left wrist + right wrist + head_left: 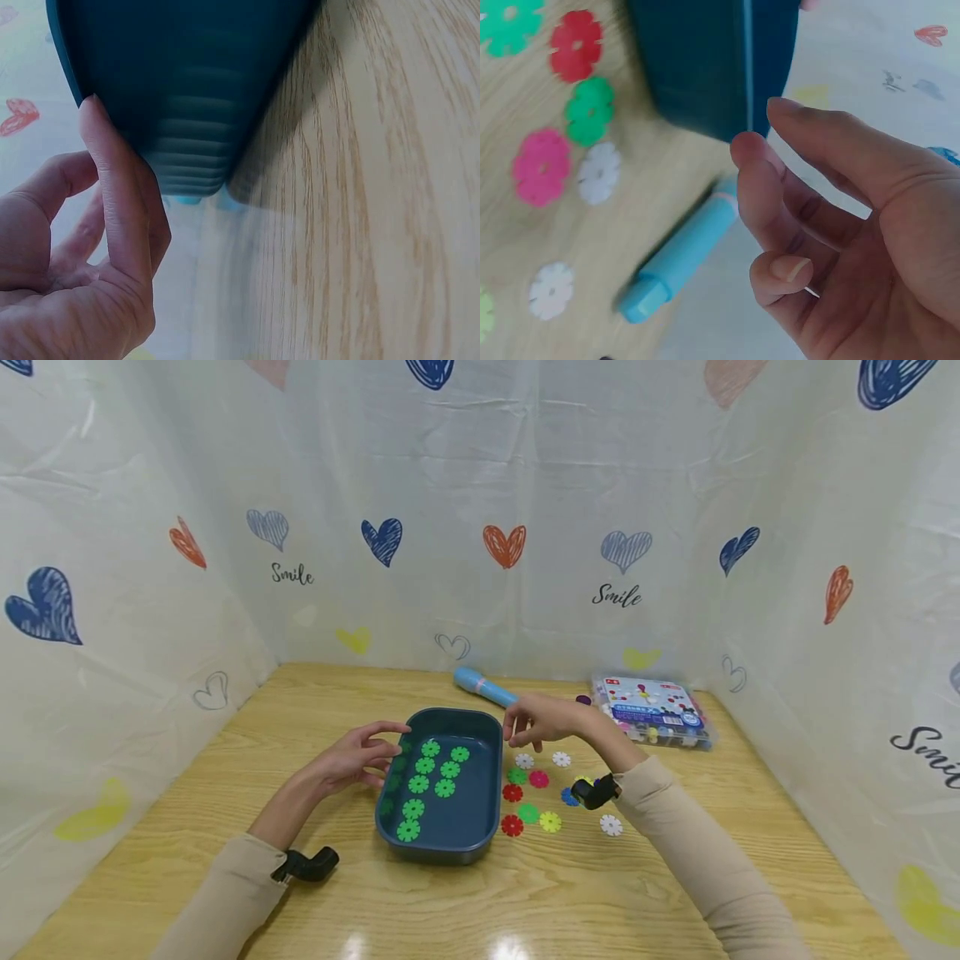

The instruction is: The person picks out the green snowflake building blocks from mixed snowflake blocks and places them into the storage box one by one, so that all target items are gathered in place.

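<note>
A dark blue tray (461, 822) stands on the table with several green snowflake discs (418, 784) lying on its floor in two uneven rows. At the tray's left side is my left hand (347, 762), its fingers spread and a fingertip touching the rim; the left wrist view shows the fingers against the outer wall (112, 45). My right hand (551, 718) hovers beside the tray's far right corner. Its fingers bend loosely, thumb apart from the index finger, and nothing shows between them in the right wrist view.
Loose discs lie right of the tray, among them red (512, 826), yellow (551, 822), pink (539, 779), green (528, 813) and white (611, 825). Behind are a light blue tube-shaped object (483, 686) and a clear plastic case (652, 710). A heart-printed curtain (450, 485) encloses the table.
</note>
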Tool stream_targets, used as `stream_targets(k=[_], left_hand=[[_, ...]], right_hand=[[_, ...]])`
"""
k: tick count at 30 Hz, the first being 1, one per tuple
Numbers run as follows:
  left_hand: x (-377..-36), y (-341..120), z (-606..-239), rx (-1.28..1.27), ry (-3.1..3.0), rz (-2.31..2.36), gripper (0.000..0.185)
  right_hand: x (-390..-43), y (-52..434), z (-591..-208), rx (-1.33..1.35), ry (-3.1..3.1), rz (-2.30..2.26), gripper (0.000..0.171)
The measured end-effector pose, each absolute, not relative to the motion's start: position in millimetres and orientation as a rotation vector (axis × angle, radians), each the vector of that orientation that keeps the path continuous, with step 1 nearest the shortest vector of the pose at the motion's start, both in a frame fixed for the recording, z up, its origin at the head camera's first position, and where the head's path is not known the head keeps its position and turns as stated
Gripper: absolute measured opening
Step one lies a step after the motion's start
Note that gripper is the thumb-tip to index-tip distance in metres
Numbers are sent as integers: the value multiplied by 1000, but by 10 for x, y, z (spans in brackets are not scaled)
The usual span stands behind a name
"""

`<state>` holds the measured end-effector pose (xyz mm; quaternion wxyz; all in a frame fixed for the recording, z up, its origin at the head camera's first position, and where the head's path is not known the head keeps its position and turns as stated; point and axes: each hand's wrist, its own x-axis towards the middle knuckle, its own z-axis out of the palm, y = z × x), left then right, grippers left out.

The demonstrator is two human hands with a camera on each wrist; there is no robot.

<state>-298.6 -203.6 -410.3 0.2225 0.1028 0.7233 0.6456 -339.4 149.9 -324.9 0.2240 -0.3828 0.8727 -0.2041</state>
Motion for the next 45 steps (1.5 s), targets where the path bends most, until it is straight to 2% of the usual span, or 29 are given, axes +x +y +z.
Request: stream_targets(k=[19, 29, 45], left_hand=[[-2985, -2037, -4098, 293, 1999, 1782, 55], [-2990, -2036, -4104, 280, 2007, 1775, 55], [-2983, -2030, -4098, 266, 2020, 1771, 56]], right_hand=[[-3035, 1876, -3780, -1125, 2383, -534, 18], [-2925, 1864, -3916, -1230, 2414, -504, 24], [-2880, 1763, -3968, -1155, 2450, -466, 23]])
